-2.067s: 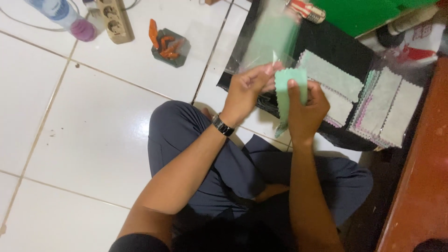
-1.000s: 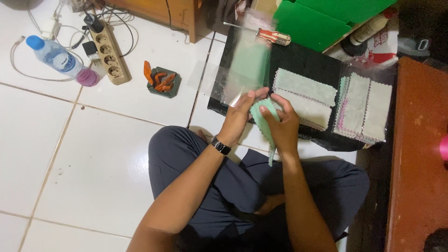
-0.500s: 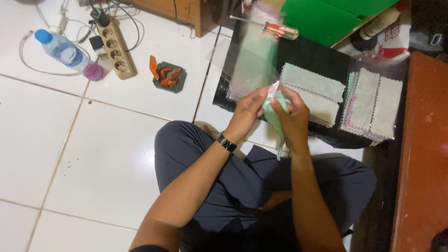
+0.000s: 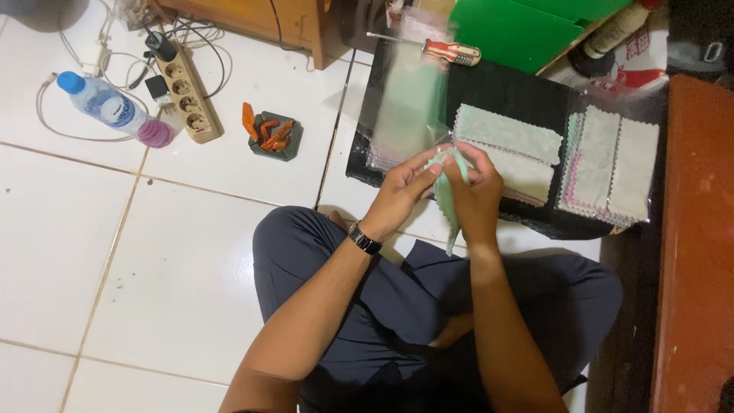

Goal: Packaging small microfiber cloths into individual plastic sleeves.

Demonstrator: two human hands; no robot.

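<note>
I sit cross-legged on a white tiled floor. My left hand (image 4: 403,187), a dark watch on its wrist, and my right hand (image 4: 475,187) meet in front of me and both pinch a pale green cloth strip (image 4: 448,210) that hangs down between them. Just beyond them a black mat (image 4: 505,95) carries a stack of pale green cloth pieces (image 4: 508,138), a clear plastic bag (image 4: 405,107) to its left and bagged cloth pieces (image 4: 612,164) to its right.
A red-handled screwdriver (image 4: 443,50) lies at the mat's far edge beside a green folder (image 4: 520,30). On the tiles to the left are a power strip (image 4: 187,92), a water bottle (image 4: 111,107) and a small dark dish of orange bits (image 4: 274,134). Wooden furniture (image 4: 699,245) borders the right.
The flat green cloth held up two seconds ago is now bunched and folded narrow between both hands, hanging lower. The view has shifted so more floor at the left shows.
</note>
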